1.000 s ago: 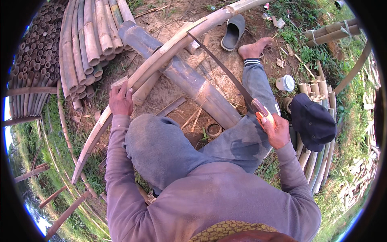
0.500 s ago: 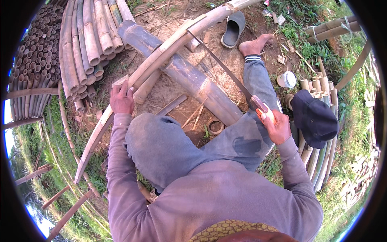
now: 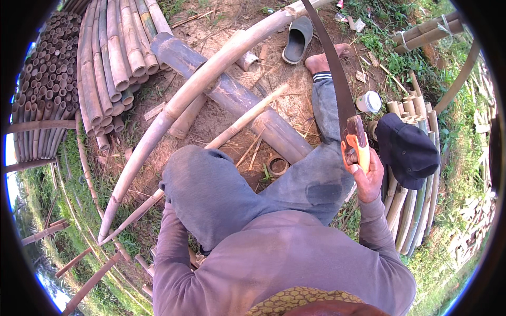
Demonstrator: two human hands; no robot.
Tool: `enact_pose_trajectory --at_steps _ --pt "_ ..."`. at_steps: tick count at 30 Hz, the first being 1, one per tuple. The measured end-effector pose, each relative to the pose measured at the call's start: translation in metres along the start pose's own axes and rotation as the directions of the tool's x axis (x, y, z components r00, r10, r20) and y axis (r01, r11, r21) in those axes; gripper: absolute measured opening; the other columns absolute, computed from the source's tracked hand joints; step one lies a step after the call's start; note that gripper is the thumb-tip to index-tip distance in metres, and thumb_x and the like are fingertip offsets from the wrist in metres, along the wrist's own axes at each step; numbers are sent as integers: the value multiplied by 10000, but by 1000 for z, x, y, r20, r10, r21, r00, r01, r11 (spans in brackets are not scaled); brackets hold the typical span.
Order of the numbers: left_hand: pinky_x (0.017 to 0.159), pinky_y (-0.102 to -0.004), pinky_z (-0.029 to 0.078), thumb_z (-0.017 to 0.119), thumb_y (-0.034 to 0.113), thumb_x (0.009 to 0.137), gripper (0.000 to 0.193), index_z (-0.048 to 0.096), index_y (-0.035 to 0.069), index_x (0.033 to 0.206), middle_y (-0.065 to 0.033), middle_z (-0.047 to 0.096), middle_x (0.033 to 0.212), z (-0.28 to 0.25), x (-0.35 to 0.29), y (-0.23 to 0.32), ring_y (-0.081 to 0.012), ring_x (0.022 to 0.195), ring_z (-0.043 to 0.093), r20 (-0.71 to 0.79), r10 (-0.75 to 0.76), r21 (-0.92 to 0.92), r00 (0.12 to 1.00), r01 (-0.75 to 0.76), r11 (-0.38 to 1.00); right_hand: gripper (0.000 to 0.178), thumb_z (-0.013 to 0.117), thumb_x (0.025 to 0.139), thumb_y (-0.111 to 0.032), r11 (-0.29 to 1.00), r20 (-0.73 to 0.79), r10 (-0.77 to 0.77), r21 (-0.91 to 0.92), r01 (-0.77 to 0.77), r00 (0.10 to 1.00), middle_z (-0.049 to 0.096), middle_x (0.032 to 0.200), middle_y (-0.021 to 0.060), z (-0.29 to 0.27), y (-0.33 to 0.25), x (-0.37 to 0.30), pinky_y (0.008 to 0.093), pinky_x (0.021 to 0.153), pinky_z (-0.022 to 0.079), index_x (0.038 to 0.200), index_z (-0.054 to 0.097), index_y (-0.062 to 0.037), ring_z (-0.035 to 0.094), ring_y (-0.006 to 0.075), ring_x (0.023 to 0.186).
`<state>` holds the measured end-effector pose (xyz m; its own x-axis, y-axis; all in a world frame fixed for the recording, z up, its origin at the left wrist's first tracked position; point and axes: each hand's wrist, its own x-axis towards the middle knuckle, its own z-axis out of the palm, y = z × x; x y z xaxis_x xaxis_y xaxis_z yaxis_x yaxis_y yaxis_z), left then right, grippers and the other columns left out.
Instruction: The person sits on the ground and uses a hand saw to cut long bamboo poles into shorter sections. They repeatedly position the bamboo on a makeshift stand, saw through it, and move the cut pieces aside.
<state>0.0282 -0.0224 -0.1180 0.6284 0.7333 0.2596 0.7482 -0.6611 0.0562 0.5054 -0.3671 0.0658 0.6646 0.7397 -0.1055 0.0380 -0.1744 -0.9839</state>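
My right hand point(image 3: 370, 176) grips the orange handle of a hand saw point(image 3: 338, 84), its dark blade pointing away from me and clear of the bamboo. A long bamboo pole point(image 3: 171, 110) curves from near left to far right, across a thick dark bamboo log point(image 3: 232, 95). A narrower bamboo length point(image 3: 247, 118) shows beyond my bent left knee. On the near side of that knee, a thin bamboo length point(image 3: 139, 210) runs down to the left, seemingly the same piece. My left forearm goes in behind the knee, which hides my left hand.
Stacked bamboo poles point(image 3: 113, 52) lie at the far left. To the right are a dark cap point(image 3: 407, 150) on upright bamboo pieces point(image 3: 416, 210) and a lidded white cup point(image 3: 369, 101). A grey clog point(image 3: 298, 41) sits beyond my bare foot. A bamboo ring point(image 3: 277, 165) lies between my legs.
The saw has left the bamboo and swung upright to the right. My left hand has gone from the pole to behind my knee. The narrow length now lies apart from the pole, lower down.
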Motion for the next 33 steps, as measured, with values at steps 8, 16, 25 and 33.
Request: enact_pose_trajectory --at_steps 8,16,25,33 --pt "990 -457 513 769 314 925 412 712 151 1299 -114 665 1158 -28 192 100 -338 1113 637 -162 133 -290 978 -176 941 510 808 930 -166 927 66 -322 -183 329 944 667 1005 64 64 -5 64 292 842 527 1338 589 48 640 137 902" --pt "1067 -475 459 478 669 927 690 698 181 1362 -133 714 1338 16 382 171 -347 1257 652 512 -160 -251 844 325 912 405 780 963 -110 934 -78 -356 -57 352 931 727 1192 131 117 27 111 308 915 563 1295 617 56 707 168 1049" --pt "1010 -475 497 378 793 907 825 766 166 1275 -154 750 1270 16 393 172 -368 1163 706 591 -191 -149 784 339 929 540 803 933 -103 938 -6 -341 -75 339 940 724 1268 206 123 39 127 354 974 571 1379 579 104 730 249 1126" --pt "994 -486 493 370 827 874 855 791 170 1226 -158 766 1220 14 397 174 -356 1141 719 606 -201 -124 769 341 932 506 794 928 -93 854 34 -481 -207 477 876 733 1249 216 116 33 134 364 962 580 1354 604 105 744 271 1111"
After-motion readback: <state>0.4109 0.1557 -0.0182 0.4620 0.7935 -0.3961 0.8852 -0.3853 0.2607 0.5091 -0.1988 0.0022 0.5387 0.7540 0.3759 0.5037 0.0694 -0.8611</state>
